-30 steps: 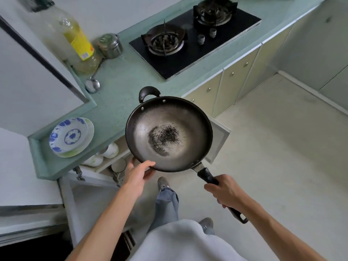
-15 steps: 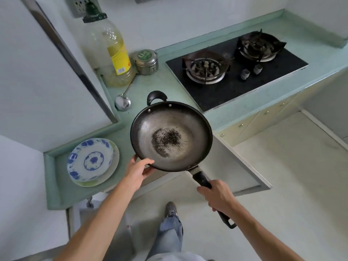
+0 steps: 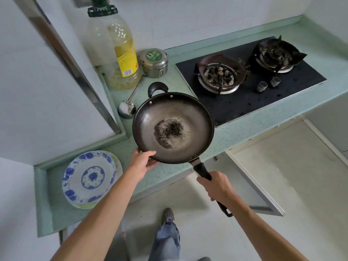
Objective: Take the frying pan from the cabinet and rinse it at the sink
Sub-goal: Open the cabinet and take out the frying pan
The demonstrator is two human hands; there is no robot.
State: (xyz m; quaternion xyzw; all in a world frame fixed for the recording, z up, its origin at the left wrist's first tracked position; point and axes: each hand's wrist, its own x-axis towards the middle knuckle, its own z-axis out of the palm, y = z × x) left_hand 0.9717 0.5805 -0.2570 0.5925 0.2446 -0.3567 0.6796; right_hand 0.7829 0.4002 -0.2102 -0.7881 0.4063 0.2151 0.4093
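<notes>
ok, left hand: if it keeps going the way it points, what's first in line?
The left hand already touches the dark round metal frying pan at its near rim. Beyond lies the steel ladle on the counter, probably below that line; depth unclear.

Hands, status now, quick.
Left hand: closed on the pan rim.
Right hand: closed on the pan handle.

Frying pan (image 3: 173,128) in both hands — above counter (image 3: 222,136).

pan (image 3: 173,127): dark, round, black-speckled patch at centre
pose: level, held above the counter's (image 3: 226,136) front edge
</notes>
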